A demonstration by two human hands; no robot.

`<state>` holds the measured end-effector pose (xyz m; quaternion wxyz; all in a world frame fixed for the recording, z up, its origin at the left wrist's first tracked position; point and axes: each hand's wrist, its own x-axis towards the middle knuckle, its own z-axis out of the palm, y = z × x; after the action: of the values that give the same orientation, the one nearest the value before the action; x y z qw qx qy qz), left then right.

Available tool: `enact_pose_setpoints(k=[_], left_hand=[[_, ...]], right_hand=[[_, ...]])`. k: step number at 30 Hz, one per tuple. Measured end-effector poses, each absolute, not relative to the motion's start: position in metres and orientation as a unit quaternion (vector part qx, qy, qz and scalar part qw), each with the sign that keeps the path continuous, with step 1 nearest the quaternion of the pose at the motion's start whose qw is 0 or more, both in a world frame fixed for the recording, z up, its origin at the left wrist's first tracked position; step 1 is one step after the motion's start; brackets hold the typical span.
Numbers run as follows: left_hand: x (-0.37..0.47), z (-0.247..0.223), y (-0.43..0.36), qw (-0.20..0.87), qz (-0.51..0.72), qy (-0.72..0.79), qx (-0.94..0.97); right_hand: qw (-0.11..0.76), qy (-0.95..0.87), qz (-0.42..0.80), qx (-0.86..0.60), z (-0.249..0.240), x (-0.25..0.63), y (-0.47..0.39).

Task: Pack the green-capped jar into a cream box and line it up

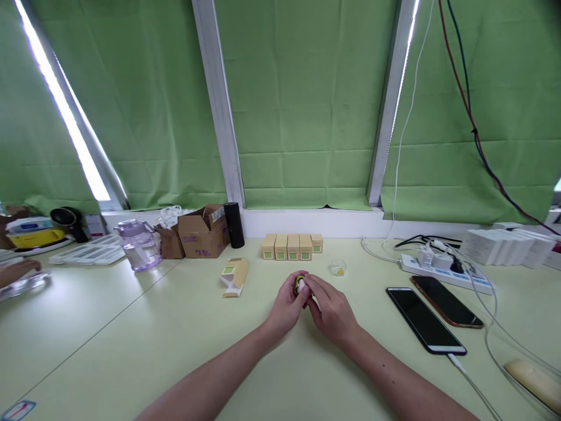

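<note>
Over the middle of the table, my left hand (284, 309) is closed round a small round item with a black and yellow rim and a white part (300, 285); its exact kind cannot be made out. The fingertips of my right hand (333, 310) are pinched on the same item from the right, hiding part of it. Beyond my hands, several small kraft boxes (293, 247) stand in a row. To the left lies an opened kraft box (235, 276) with its flap out. A small clear dish (337, 267) with something yellow in it sits to the right.
Right: two phones (426, 320) (447, 301), a power strip (447, 275) with cables, white boxes (499, 247) and a beige mouse-like object (534, 383). Left: a purple jug (139, 245), cardboard box (204, 234) and black cylinder (234, 225). Another person's hand (20, 272) shows far left.
</note>
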<state>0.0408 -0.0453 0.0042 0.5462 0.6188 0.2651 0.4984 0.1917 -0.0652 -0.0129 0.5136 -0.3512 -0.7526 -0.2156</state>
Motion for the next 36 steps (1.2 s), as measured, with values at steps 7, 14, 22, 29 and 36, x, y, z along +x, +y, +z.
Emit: enact_pose_setpoints(k=[7, 14, 22, 29, 36], left_hand=[[0.0403, 0.0050, -0.0475, 0.542, 0.502, 0.270, 0.617], [0.0404, 0.0035, -0.0465, 0.526, 0.505, 0.277, 0.626], [0.0415, 0.0037, -0.0479, 0.515, 0.514, 0.278, 0.627], [0.0420, 0.0045, -0.0488, 0.508, 0.519, 0.280, 0.628], [0.0417, 0.0054, -0.0503, 0.504, 0.519, 0.285, 0.629]], right_hand=[[0.511, -0.752, -0.224, -0.351, -0.0111, 0.1907, -0.0655], [0.508, -0.752, -0.220, -0.357, -0.0110, 0.1899, -0.0652], [0.511, -0.751, -0.223, -0.354, -0.0087, 0.1889, -0.0646], [0.508, -0.751, -0.227, -0.356, -0.0103, 0.1884, -0.0625], [0.510, -0.748, -0.231, -0.358, -0.0100, 0.1866, -0.0623]])
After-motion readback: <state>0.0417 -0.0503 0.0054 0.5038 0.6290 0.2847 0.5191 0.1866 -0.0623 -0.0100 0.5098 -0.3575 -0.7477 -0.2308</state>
